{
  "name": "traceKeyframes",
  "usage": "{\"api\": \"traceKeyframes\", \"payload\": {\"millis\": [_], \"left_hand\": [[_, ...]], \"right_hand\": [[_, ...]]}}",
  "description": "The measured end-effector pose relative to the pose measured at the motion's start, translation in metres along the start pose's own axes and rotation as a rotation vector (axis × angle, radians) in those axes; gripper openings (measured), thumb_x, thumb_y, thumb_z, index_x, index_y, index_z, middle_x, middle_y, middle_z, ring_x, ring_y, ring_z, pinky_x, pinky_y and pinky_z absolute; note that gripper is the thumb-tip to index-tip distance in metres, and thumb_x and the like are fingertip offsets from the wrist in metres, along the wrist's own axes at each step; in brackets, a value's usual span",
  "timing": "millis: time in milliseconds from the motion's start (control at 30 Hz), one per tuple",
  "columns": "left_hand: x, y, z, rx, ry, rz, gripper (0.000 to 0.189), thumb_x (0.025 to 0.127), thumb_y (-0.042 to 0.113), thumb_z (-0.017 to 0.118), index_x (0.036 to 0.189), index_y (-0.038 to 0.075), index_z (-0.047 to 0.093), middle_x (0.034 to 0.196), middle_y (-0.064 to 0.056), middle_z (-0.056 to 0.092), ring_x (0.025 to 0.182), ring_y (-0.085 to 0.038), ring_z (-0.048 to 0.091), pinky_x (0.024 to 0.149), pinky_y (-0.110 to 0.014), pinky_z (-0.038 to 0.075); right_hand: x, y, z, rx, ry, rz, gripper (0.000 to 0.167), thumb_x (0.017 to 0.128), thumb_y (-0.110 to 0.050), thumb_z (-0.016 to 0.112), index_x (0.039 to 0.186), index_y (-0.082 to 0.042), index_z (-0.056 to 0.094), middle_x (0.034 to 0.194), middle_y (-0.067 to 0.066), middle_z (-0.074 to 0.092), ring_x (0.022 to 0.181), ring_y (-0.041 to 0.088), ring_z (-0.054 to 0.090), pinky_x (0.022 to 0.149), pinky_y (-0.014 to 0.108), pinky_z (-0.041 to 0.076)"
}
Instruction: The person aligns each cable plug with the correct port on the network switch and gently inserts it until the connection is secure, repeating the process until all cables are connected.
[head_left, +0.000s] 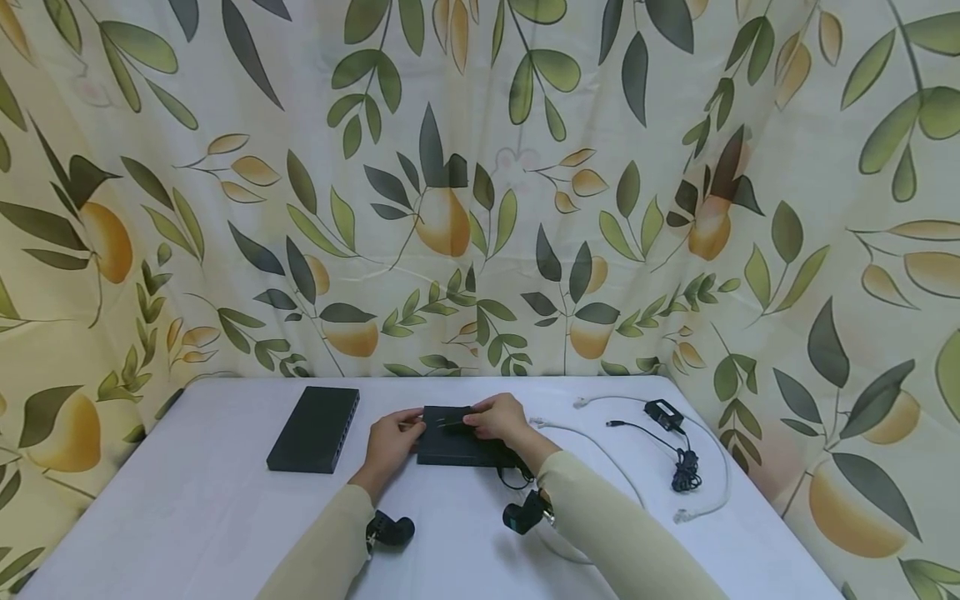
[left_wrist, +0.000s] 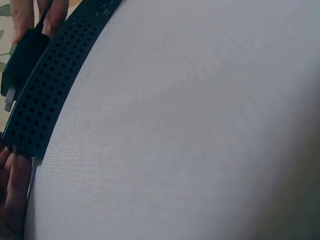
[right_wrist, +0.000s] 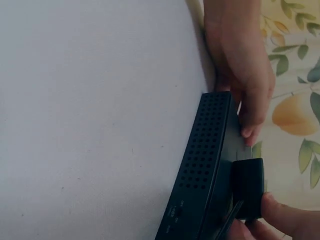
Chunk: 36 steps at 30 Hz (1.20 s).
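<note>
Perforated box (head_left: 450,456): between the left and right fingers, black and flat, its long axis running crosswise from one hand toward the other; the hole-dotted long side faces the person.
Left hand (head_left: 392,442): grips the box's left end, its fingers narrow about the corner.
Right hand (head_left: 495,415): pinches a black plug block (right_wrist: 248,187) just above the box's top, its fingers narrow around it.
Plug direction: the metal prongs (left_wrist: 9,100) point away from the right fingers, toward the left ones, roughly along the box's long axis; whether the block touches the box I cannot tell.
Nearer hand: the right for the block, the left for the box's free end.
Thin black cord (head_left: 513,485): on the person's side of the right fingers, looped by the box's near right corner.
Second black box (head_left: 311,429): left of the left fingers and apart from them, its long axis running away from the person, a row of ports facing the hands.
Inline adapter (head_left: 663,414): well right of the right fingers, its bundled cord (head_left: 686,472) nearer the person.
White cables (head_left: 596,442): also right of the right fingers, one passing beneath the right forearm.
Worktop (head_left: 202,508): white, beneath both hands.
Curtain (head_left: 315,50): beyond the fingers, printed with leaves and fruit.
</note>
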<state>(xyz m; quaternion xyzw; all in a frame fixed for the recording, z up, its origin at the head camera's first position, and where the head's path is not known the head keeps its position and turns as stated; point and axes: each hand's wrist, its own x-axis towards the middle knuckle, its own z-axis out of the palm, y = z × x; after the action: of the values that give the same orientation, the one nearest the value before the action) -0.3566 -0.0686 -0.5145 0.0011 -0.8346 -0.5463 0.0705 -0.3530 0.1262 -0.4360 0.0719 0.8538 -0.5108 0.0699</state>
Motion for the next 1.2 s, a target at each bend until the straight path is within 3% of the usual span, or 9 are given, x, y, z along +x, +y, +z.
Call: {"api": "traceKeyframes", "payload": {"millis": [167,400,667,867,1200], "left_hand": [[0.000,0.001,-0.001,0.001,-0.008,-0.008,0.030,0.093,0.012,0.066,0.123,0.008,0.069,0.102,-0.006,0.069,0.079,-0.012,0.063,0.066,-0.026,0.058],[0.000,-0.001,0.000,0.008,0.002,0.002,0.030,0.092,0.012,0.067,0.122,0.009,0.070,0.102,-0.006,0.069,0.078,-0.013,0.063,0.065,-0.025,0.057],[0.000,0.000,-0.002,-0.003,-0.012,-0.006,0.031,0.093,0.013,0.067,0.123,0.009,0.069,0.103,-0.006,0.069,0.080,-0.013,0.064,0.066,-0.024,0.057],[-0.002,0.003,-0.005,0.014,-0.013,0.009,0.031,0.093,0.013,0.066,0.124,0.009,0.068,0.103,-0.006,0.069,0.081,-0.013,0.063,0.068,-0.026,0.058],[-0.004,0.002,-0.002,-0.003,-0.018,0.014,0.031,0.093,0.013,0.066,0.124,0.009,0.068,0.103,-0.006,0.068,0.081,-0.013,0.063,0.067,-0.026,0.058]], "right_hand": [[0.001,-0.002,0.002,-0.072,0.037,-0.006,0.025,0.081,-0.005,0.079,0.103,0.004,0.072,0.090,0.015,0.071,0.066,0.015,0.069,0.061,0.025,0.059],[-0.001,-0.002,-0.004,-0.089,0.029,-0.023,0.023,0.083,-0.009,0.078,0.102,0.004,0.073,0.090,0.013,0.072,0.070,0.017,0.072,0.063,0.024,0.059],[-0.011,-0.002,-0.052,-0.016,-0.001,-0.010,0.027,0.089,-0.010,0.073,0.110,0.006,0.071,0.104,0.020,0.072,0.089,0.028,0.073,0.076,0.031,0.060],[-0.028,0.028,-0.080,-0.074,-0.074,0.036,0.030,0.090,-0.014,0.072,0.114,0.004,0.070,0.108,0.016,0.072,0.089,0.024,0.072,0.076,0.032,0.060],[-0.053,0.074,-0.081,0.035,-0.166,0.094,0.026,0.087,-0.009,0.073,0.110,0.004,0.071,0.092,0.009,0.074,0.075,0.015,0.069,0.069,0.031,0.060]]}}
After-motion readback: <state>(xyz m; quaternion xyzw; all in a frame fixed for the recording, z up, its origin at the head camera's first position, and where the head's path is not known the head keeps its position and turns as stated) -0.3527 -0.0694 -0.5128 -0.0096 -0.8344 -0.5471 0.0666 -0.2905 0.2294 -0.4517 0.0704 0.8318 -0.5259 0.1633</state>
